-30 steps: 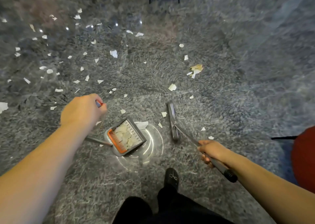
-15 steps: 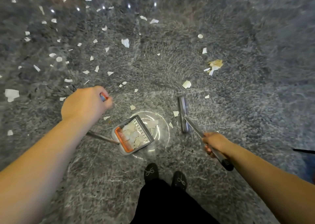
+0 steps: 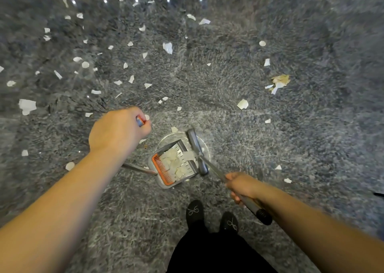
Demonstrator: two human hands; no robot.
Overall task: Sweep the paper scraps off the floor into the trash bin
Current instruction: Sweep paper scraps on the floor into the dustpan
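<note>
The left hand [image 3: 119, 130] is closed as a fist around the top of the dustpan handle [image 3: 140, 121], of which only the grey and orange end shows between the fingers. The right hand [image 3: 241, 186] is wrapped around the broom handle [image 3: 252, 206], a little above its black end cap.

From the right hand the handle runs toward 10 o'clock down to the broom head [image 3: 197, 151], which lies against the open lip of the dustpan [image 3: 175, 164]. The dustpan stands on the floor [image 3: 311, 148] between the two hands, just ahead of the feet, and it has an orange comb at its rear edge. Inside it there is a small heap of pale scraps. One larger scrap [image 3: 188, 155] sits just at the lip, touching the broom head.

In my judgement the task is at an early stage. Only the few pieces near the feet are collected. Many paper scraps [image 3: 168, 47] are spread from 9 o'clock to 12 o'clock, a crumpled yellowish piece [image 3: 279, 81] lies at 2 o'clock, and some single ones lie at 3 o'clock. The trash bin is not in view, so the emptying is not yet done.

I can read no brand, label or writing on any object.
</note>
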